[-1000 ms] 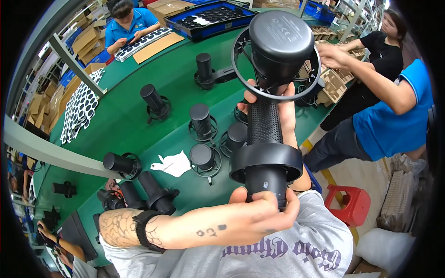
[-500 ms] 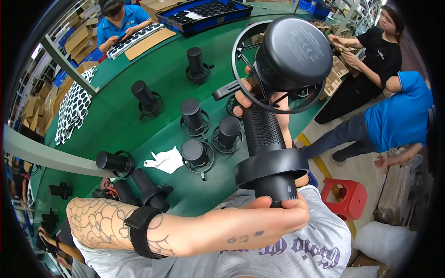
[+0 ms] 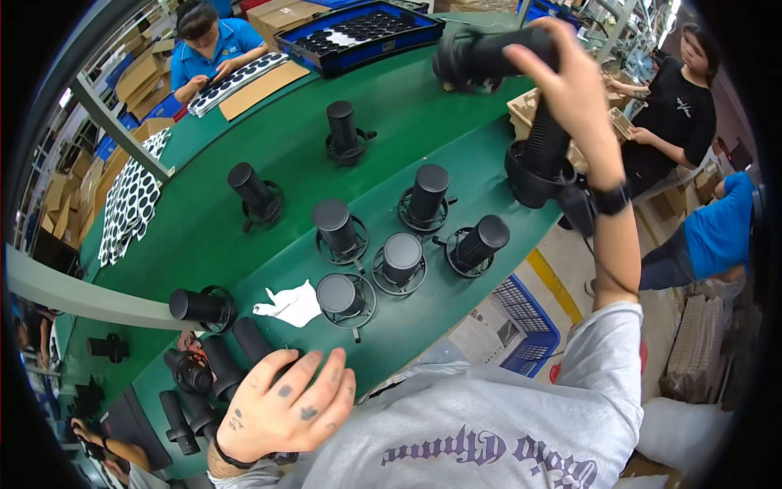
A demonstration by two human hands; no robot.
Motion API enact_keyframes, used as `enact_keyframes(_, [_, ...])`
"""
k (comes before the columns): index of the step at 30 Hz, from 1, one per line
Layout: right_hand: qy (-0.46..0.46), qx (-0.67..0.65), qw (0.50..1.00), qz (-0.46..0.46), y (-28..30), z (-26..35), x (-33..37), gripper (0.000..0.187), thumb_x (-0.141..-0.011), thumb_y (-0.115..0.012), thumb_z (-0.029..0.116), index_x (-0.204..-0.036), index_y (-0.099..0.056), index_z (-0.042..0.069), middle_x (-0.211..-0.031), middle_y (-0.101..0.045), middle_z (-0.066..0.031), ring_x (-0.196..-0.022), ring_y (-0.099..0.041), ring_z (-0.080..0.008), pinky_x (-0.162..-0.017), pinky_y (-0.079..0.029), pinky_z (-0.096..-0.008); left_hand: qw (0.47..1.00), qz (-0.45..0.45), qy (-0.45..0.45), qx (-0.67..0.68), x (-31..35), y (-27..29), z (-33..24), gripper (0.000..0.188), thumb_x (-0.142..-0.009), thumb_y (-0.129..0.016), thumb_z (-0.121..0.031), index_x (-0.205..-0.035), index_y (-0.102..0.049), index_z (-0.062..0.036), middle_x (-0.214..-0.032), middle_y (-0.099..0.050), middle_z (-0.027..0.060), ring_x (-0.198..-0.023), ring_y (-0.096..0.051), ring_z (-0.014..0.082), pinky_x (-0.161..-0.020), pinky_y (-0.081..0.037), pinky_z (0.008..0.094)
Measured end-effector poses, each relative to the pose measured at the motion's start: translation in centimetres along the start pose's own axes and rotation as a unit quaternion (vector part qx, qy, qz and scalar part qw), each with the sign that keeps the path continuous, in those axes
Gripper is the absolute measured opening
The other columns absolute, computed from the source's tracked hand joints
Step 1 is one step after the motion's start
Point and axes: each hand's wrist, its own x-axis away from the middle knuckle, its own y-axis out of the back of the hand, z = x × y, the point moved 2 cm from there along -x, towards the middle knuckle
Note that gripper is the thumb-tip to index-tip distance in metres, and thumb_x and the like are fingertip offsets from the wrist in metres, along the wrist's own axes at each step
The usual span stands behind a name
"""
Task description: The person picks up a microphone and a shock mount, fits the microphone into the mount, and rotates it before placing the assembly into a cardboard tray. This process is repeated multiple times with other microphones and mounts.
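High at the upper right, my right hand [image 3: 574, 85] is wrapped round the end of a black microphone [image 3: 482, 59], which lies sideways and is somewhat blurred. Under that arm another black microphone [image 3: 538, 159] stands tilted by the bench's right edge, partly hidden. My left hand [image 3: 285, 399] is open, fingers spread, over the near left of the bench. It hovers by several dark microphones [image 3: 221, 359] lying close together and covers part of them. Several more microphones with ring-shaped mounts, one in front [image 3: 402, 257], stand mid-bench beside a crumpled white glove [image 3: 292, 305].
The green bench [image 3: 285, 261] curves across the view. A blue-rimmed tray [image 3: 358, 33] of dark discs lies at the back, near a co-worker in blue [image 3: 216, 53]. A blue crate [image 3: 529, 334] stands below the right edge. A grey post [image 3: 98, 289] crosses the left.
Both hands held one microphone upright near me. The left has let go and moved left. The right has swung to the far right, holding a microphone on its side.
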Motion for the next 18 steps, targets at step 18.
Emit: enact_keyframes(18, [-0.022, -0.048, 0.954, 0.294, -13.1, -6.0, 10.3, 0.084, -0.078, -0.076, 0.023, -0.148, -0.031, 0.015, -0.135, -0.051, -0.0231, -0.123, -0.052, -0.0361, -0.096, -0.045, -0.0398, 0.905, -0.089, 0.408, 0.082, 11.9, -2.6, -4.0, 0.025, -0.062, -0.063, -0.003, -0.085, -0.069, -0.0083, -0.093, -0.069, 0.0032, -0.069, -0.062, 0.0212, -0.063, -0.048, 0.0333])
